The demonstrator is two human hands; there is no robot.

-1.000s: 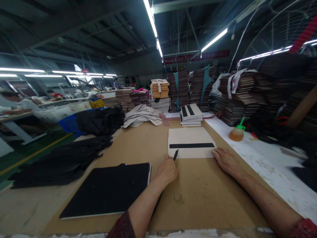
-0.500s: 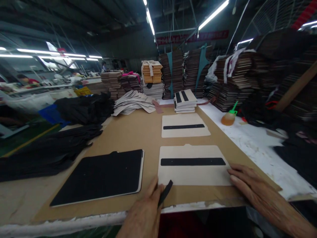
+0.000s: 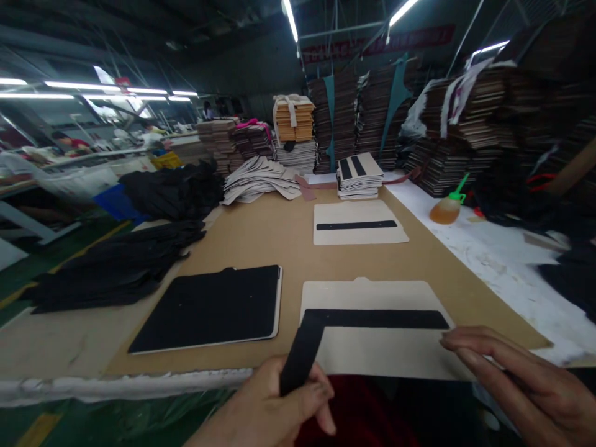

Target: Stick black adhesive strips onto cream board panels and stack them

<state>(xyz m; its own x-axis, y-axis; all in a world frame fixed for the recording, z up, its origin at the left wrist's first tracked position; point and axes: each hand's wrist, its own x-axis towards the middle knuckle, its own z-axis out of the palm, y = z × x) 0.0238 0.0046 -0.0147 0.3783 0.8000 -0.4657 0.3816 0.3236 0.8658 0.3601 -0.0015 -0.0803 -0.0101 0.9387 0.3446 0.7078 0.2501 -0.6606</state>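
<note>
My left hand [image 3: 284, 400] is closed round a black strip [image 3: 302, 355], which stands up from it and overlaps the left end of another black strip [image 3: 386, 318] lying across a beige panel [image 3: 377, 354]. Fingers and thumb of my right hand [image 3: 507, 366] pinch the panel's right edge. The panel's near edge reaches past the front of the table. Farther back lies a second beige panel [image 3: 363, 234] with a black strip on it. To the left, a black panel [image 3: 209, 307] lies over a pale one.
Black fabric pieces [image 3: 121, 270] are heaped at the left. A bottle of amber liquid with a green spout [image 3: 446, 210] stands at the right. Toward the back are a small stack of striped panels [image 3: 361, 186], fanned pale sheets [image 3: 261, 179] and tall brown stacks [image 3: 349, 124].
The near beige panel has come toward me, over the table's front edge. My left hand has left its corner and raised the loose black strip over it. My right hand stays at the right edge.
</note>
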